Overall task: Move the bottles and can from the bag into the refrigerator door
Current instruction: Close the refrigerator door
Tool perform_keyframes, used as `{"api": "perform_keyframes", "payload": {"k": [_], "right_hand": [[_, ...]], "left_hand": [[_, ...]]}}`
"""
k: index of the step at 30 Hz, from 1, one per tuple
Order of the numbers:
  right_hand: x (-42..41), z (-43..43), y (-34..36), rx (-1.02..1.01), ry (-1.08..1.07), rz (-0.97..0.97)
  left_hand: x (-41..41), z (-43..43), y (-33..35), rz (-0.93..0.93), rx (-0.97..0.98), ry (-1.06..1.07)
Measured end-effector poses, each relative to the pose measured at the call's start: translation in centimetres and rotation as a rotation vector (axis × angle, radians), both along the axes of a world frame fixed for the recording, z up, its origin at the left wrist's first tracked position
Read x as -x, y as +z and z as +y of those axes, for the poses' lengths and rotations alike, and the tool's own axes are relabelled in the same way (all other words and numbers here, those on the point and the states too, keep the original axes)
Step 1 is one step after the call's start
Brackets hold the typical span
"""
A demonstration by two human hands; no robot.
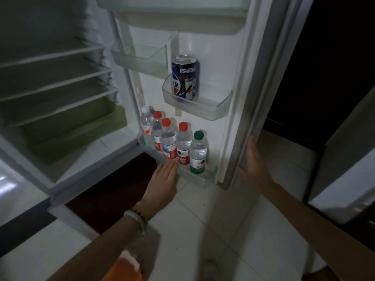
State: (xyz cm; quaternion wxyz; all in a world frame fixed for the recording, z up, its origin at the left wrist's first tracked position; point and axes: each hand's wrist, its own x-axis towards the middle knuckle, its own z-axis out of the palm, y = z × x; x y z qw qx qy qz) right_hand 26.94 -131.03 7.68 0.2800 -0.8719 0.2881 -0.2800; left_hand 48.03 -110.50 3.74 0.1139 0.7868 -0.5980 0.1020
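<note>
Now | clear bottles [183, 142] upright, blue can [185, 78] above | left hand [164, 179], right hand [253, 161]: fingers straight

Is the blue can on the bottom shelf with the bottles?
No, the blue can stands alone in a higher door bin, above the bottles.

lower shelf [203, 179] carries bottles [183, 145], upper bin [213, 107] the can [185, 78].

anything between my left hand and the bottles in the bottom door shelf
Only the shelf's clear front wall. The left hand, fingers straight, is right at it, below the red-capped bottles; nothing else shows between.
</note>
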Motion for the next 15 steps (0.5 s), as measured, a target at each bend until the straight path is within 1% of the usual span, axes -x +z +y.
{"api": "perform_keyframes", "payload": {"k": [5, 8, 10, 12, 15], "right_hand": [[1.5, 4.1, -0.6, 0.177, 0.099, 0.126], [2.0, 6.8, -0.5, 0.295, 0.158, 0.204], [2.3, 8.4, -0.2, 0.414, 0.226, 0.223], [2.3, 9.7, 0.5, 0.505, 0.296, 0.172], [2.2, 11.1, 2.6, 0.521, 0.29, 0.013]], "left_hand": [[2.3, 2.5, 0.9, 0.007, 0.042, -0.07], [3.9, 3.7, 1.6, 0.022, 0.123, -0.101], [5.2, 4.6, 2.1, 0.052, 0.194, -0.116], [6.3, 5.7, 2.6, 0.098, 0.258, -0.094], [7.5, 7.2, 3.2, 0.104, 0.311, -0.016]]}}
